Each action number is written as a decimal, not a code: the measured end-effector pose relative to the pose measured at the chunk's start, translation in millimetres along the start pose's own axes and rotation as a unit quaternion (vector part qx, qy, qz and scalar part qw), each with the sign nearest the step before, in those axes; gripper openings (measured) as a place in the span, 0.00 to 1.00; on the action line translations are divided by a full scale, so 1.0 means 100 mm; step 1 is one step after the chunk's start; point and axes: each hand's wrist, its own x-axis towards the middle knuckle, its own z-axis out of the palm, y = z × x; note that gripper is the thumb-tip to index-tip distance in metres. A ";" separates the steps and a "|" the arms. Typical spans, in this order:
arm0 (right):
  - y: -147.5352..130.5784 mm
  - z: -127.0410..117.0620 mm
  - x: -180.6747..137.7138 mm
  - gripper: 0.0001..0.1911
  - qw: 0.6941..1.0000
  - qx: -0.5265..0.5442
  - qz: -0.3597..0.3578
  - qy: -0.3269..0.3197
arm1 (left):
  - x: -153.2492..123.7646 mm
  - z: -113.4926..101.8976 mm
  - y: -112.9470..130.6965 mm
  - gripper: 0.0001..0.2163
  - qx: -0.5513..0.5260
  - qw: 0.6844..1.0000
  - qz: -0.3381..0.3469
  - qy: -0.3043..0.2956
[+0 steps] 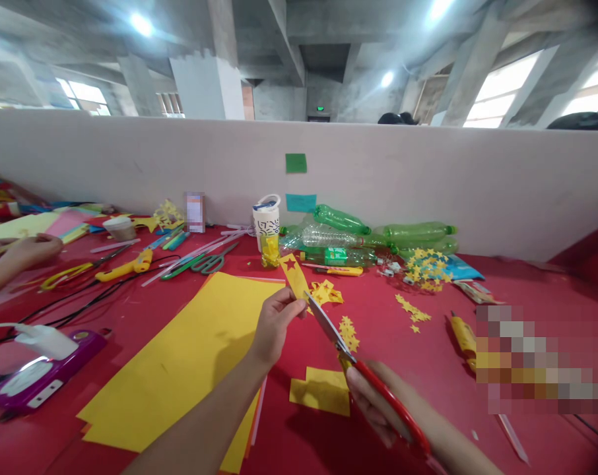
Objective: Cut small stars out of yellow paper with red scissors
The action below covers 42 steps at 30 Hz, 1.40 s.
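My left hand [275,324] pinches a narrow yellow paper strip [294,274] with a star-shaped hole near its top and holds it upright above the red table [418,369]. My right hand [378,399] grips red-handled scissors [358,359], whose blades point up-left and meet the strip's lower edge. A large yellow sheet [190,363] lies under my left forearm. Yellow offcuts [321,390] lie below the scissors.
Cut yellow stars [425,269] are scattered near green plastic bottles [418,232] by the white partition [428,178]. A white cup [266,221], green scissors [207,262], a yellow cutter [128,267] and a purple device [41,373] lie to the left. Another person's hand [29,249] rests at far left.
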 end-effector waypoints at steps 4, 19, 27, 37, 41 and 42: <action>-0.01 0.01 0.00 0.26 1.000 -0.003 -0.019 -0.019 | 0.00 0.00 0.00 0.08 -0.003 1.000 0.000 -0.011; 0.01 0.02 0.01 0.27 1.000 0.016 -0.003 -0.016 | 0.00 0.01 -0.01 0.07 -0.014 1.000 -0.013 -0.009; -0.01 0.04 -0.01 0.27 1.000 0.006 -0.005 0.006 | 0.00 0.01 -0.02 0.07 -0.024 0.999 -0.019 -0.008; -0.03 0.04 -0.02 0.26 1.000 0.004 0.002 0.009 | 0.00 0.01 0.01 0.08 -0.029 0.999 -0.027 -0.005; -0.04 0.05 -0.01 0.25 1.000 -0.007 0.008 0.015 | 0.00 0.01 0.03 0.08 -0.040 0.998 -0.037 0.002; -0.04 0.05 -0.01 0.25 1.000 -0.007 0.009 0.014 | 0.01 0.01 0.03 0.08 -0.047 0.998 -0.040 0.006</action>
